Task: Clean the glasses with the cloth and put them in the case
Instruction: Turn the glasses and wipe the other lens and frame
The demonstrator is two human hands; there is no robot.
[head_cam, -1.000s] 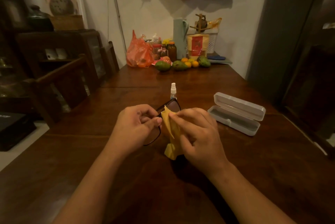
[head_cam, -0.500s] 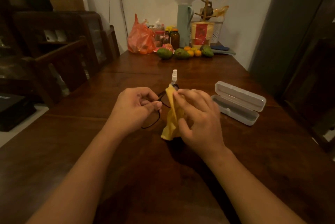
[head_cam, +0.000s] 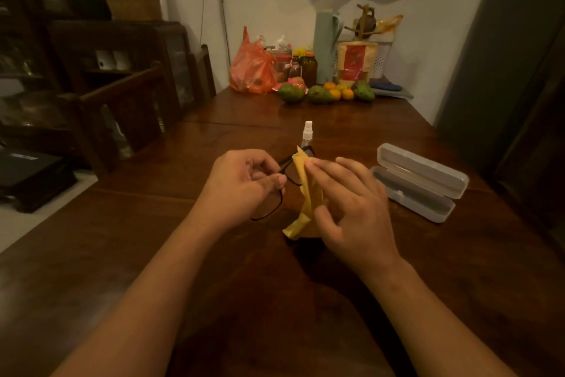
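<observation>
While cleaning underway, we note left hand (head_cam: pixel 244 181) pinching black thin-framed glasses (head_cam: pixel 287 176), right hand (head_cam: pixel 351 208) gripping yellow cloth (head_cam: pixel 307 196) over lens; open grey plastic case (head_cam: pixel 422 181) near tabletop right edge unfilled.

We see the left hand (head_cam: pixel 244 184) pinching the glasses (head_cam: pixel 293 172) by the black frame, thumb and forefinger curled on the rim. The right hand (head_cam: pixel 351 208) pinches the yellow cloth (head_cam: pixel 308 193) over the lens just right of that grip. The cloth's tail hangs below the grip; we can't tell if it touches the table (head_cam: pixel 153 224). The spray bottle (head_cam: pixel 307 133) stands upright just beyond the grip, base hidden behind the frame. The case (head_cam: pixel 419 182) lies open, well right of the grip, lid tipped back. Fruit (head_cam: pixel 321 94) and an orange bag (head_cam: pixel 252 71) sit far beyond the grip.
</observation>
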